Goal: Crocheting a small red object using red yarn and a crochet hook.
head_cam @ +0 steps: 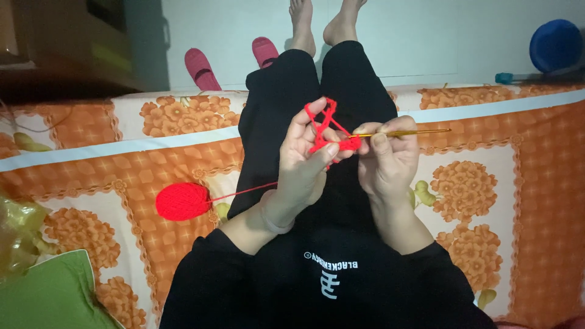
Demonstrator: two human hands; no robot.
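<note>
- Sitting on the orange flowered bedspread (pixel 499 183), we see the red yarn ball (pixel 181 201) near its front edge: light, soft, apt to roll.
- Our left hand (pixel 304 164) pinches the limp red crochet piece (pixel 332 137) above our lap.
- Our right hand (pixel 387 158) grips the thin, stiff golden hook (pixel 405 132) midway along its shaft.

The near end of the hook (pixel 405 132) is hidden inside the right hand (pixel 387 161), behind its fingers. The small red crochet piece (pixel 347 144) is mostly covered by the left hand's (pixel 304 161) thumb, its stitches too small to tell. Left of the hook, the green cushion (pixel 52 292) is cut off by the picture's bottom edge.
</note>
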